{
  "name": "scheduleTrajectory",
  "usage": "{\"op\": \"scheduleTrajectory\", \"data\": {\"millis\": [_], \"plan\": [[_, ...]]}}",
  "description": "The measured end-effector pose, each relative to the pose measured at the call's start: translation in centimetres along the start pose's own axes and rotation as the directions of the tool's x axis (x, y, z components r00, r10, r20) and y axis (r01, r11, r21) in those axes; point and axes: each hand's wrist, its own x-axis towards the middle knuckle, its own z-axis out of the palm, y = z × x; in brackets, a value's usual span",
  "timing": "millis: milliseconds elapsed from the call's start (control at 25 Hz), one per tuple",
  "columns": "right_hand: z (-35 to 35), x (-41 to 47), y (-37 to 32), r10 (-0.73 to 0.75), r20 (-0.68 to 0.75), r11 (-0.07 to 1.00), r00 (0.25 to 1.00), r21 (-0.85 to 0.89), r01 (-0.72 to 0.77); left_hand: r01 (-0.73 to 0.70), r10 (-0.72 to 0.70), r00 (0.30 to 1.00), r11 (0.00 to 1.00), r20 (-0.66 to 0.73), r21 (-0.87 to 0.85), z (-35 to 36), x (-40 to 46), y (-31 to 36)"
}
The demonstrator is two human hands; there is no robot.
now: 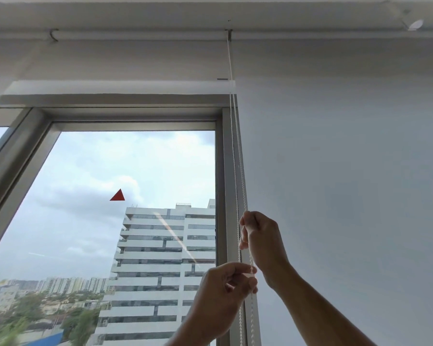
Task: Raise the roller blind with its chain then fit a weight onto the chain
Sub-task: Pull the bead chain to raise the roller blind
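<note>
Soft overcast daylight pours through the window (pixel 135 196), glare streaks the glass, edges bow, lower-left corner blurs

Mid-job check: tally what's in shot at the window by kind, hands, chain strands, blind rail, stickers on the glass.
Hands: 2, right hand above, left hand below, both on the chain
Chain strands: 2
Blind bottom rail: 1, raised above the window frame
Red triangle sticker: 1
Total: 6

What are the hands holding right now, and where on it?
Both hands pinch the blind's bead chain: the right hand higher on the loop, the left hand just below it.
</note>
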Motion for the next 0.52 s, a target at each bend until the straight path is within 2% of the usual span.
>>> {"op": "scheduleTrajectory", "data": {"millis": [360,520], "plan": [[0.2,-4.8,4.4,0.128,0.053,0.992,0.99,-0.013,-0.127,0.048,-0.049,0.999,0.997,-0.007,-0.067,1.4,-1.9,-3.1],[-0.3,-7.6,7.5,0.173,0.064,0.984,0.983,0.021,-0.175,0.116,-0.118,0.993,0.991,-0.013,-0.071,2.6,-4.0,-4.9]]}}
